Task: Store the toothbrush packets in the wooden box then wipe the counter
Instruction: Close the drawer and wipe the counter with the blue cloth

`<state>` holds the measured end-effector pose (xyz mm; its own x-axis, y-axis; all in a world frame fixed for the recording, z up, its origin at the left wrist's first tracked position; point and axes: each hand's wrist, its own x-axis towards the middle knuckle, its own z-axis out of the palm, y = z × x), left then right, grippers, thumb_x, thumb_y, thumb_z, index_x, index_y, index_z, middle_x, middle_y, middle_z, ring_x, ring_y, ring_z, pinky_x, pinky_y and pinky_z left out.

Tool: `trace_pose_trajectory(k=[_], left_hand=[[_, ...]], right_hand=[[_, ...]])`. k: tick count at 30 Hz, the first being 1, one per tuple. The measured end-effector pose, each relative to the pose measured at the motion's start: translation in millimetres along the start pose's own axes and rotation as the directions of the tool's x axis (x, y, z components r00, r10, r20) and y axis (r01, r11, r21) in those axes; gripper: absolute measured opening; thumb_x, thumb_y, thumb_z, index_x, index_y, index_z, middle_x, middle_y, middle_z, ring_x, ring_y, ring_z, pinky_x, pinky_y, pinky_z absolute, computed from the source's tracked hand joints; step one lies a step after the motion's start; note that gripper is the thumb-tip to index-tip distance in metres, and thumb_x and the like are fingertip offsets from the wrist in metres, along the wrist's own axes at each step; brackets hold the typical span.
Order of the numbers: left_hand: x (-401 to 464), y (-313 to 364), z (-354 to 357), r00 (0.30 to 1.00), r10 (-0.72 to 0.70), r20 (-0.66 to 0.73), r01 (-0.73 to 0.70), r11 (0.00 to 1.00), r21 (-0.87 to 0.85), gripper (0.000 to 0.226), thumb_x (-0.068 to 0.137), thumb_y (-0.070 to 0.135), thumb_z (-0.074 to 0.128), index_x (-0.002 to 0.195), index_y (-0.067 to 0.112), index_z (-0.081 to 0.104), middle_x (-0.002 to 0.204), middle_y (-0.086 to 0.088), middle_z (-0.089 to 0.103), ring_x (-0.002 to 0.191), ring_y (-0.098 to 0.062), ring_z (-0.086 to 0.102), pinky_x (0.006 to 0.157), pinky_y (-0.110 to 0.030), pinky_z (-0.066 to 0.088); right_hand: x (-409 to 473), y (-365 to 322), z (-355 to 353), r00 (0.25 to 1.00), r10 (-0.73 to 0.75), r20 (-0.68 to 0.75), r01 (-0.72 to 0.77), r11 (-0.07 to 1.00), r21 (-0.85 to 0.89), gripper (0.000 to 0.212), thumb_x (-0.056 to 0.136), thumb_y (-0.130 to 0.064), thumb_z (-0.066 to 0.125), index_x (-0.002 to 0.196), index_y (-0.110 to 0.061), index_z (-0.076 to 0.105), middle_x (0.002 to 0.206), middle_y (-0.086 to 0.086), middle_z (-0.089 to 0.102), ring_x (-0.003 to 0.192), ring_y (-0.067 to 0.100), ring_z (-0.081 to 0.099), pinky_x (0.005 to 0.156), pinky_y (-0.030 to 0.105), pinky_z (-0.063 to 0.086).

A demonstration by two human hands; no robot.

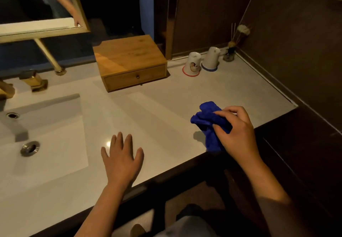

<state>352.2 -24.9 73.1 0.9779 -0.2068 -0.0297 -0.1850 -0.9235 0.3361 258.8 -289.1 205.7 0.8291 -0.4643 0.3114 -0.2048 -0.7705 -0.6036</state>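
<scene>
The right hand pinches a bunched blue cloth between thumb and curled fingers near the front edge of the white table, toward its right side; the lower end of the cloth hangs down to the table's dark front edge. The left hand lies flat with straight, spread fingers, palm down on the table between the cloth and the sink, holding nothing. The wooden box stands at the back of the table against the wall, well apart from both hands, its lid down and its single front drawer pushed in, a small dark knob at the drawer's middle. No toothbrush packets lie in sight on the table; whether they are inside the box cannot be told. To the right of the box two white cups stand upside down side by side, one with a red rim and a picture on it, the other with a blue rim. Just beyond them, in the back corner, a small jar with thin sticks stands by the dark wall. The sink is sunk into the left part of the table, with a round metal drain in its floor and brass-coloured tap fittings behind it. A mirror with a pale frame hangs above the taps.
</scene>
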Motion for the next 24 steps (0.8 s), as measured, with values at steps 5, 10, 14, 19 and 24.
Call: trace_pose_trajectory(k=[5,10,14,19,24], left_hand=[[3,7,4,1.0,0.004,-0.009,-0.003,0.997,0.083,0.066,0.079,0.06,0.032,0.136,0.028,0.034,0.155,-0.006,0.026,0.146,-0.023,0.014,0.114,-0.054,0.008],[3,9,4,0.999,-0.033,-0.035,0.037,0.99,0.136,0.072,0.079,0.062,0.03,0.141,0.026,0.034,0.155,-0.005,0.027,0.145,-0.021,0.017,0.115,-0.052,0.009],[3,17,6,0.998,-0.055,-0.041,0.06,0.989,0.135,0.075,0.08,0.063,0.026,0.144,0.025,0.031,0.157,-0.002,0.022,0.146,-0.018,0.013,0.116,-0.049,0.006],[3,31,10,0.99,-0.135,-0.027,0.137,0.985,0.105,0.075,0.078,0.058,0.028,0.145,0.024,0.027,0.159,-0.001,0.017,0.147,-0.016,0.008,0.116,-0.049,0.003],[-1,26,16,0.99,-0.136,-0.018,0.138,0.982,0.127,0.073,0.081,0.061,0.026,0.145,0.027,0.024,0.159,0.001,0.015,0.147,-0.016,0.008,0.116,-0.05,0.003]], right_hand=[[32,64,-39,1.0,-0.017,0.007,0.018,0.999,-0.036,0.032,0.074,-0.004,0.071,0.105,-0.012,0.065,0.108,-0.002,0.047,0.094,0.002,0.045,0.079,0.012,0.035],[79,118,-54,0.989,-0.094,0.114,0.097,0.995,-0.021,0.032,0.074,-0.004,0.07,0.104,-0.015,0.065,0.11,-0.003,0.048,0.094,0.002,0.046,0.076,0.01,0.035],[117,150,-61,0.959,-0.22,0.179,0.224,0.975,-0.004,0.032,0.073,-0.002,0.071,0.103,-0.013,0.066,0.113,0.006,0.051,0.096,0.009,0.048,0.077,0.024,0.04],[148,182,-55,0.855,-0.407,0.322,0.408,0.91,0.067,0.035,0.072,0.0,0.071,0.106,-0.009,0.065,0.113,0.01,0.052,0.099,0.007,0.048,0.077,0.027,0.044],[146,209,-31,0.679,-0.544,0.492,0.601,0.797,0.052,0.034,0.071,0.002,0.07,0.105,-0.002,0.065,0.11,0.019,0.058,0.091,0.032,0.062,0.074,0.04,0.055]])
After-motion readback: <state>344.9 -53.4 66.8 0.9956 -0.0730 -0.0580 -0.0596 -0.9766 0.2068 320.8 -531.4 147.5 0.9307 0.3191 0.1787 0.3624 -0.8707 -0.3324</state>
